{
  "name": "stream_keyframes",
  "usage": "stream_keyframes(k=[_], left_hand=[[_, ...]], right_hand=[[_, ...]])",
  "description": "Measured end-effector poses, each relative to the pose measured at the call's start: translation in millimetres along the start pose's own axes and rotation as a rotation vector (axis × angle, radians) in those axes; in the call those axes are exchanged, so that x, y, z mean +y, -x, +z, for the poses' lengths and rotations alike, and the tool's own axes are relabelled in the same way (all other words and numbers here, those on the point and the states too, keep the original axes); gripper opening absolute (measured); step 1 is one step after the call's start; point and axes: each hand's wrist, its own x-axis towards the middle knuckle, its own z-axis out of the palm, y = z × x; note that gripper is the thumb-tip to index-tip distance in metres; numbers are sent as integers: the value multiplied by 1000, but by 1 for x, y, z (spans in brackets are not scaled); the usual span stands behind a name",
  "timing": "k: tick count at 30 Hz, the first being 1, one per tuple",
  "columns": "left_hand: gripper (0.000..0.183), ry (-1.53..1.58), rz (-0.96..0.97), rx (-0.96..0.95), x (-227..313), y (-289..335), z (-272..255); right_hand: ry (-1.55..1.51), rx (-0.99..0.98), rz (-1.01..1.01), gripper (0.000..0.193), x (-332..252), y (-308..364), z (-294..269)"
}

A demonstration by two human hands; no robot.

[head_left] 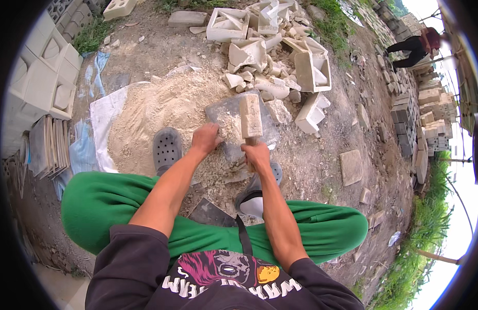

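Note:
My right hand (255, 156) is wrapped round the handle of a mallet (251, 116). The pale, dusty block head of the mallet is above a dark flat slab (270, 133) on the ground. Pale crumbs and powder lie on this slab. At the slab's left edge is my left hand (206, 137), its fingers curled in; whatever they hold, if anything, is hidden. Left of it, a large heap of pale crushed material (156, 113) spreads over a white sheet (105, 116).
Broken pale blocks (249, 54) are piled just beyond the slab. My shoes (167, 150) flank the work spot. Pale hollow blocks (50, 62) are stacked at left, beside thin boards (50, 147). Grey blocks (403, 121) line the right; another person (422, 46) is at the far right.

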Motion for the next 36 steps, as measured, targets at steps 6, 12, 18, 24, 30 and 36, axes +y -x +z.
stream_keyframes(k=[6,12,18,24,30,36], left_hand=[[40,-34,13,29,14,-2,3],[39,-64,-53,-18,7,0,-1],[36,-56,-28,-9,19,-7,-1],[37,-66,-105,-54,12,-8,-2],[41,-56,-103,-13,21,-5,0],[43,-72,-172,-40,26,-8,-1]], right_hand=[[-83,-3,-121,34,42,-16,22],[56,11,14,36,15,-1,14],[179,83,-168,27,36,-1,22],[22,23,81,38,23,20,6],[-114,281,160,37,66,23,5],[-233,143,112,24,56,10,32]])
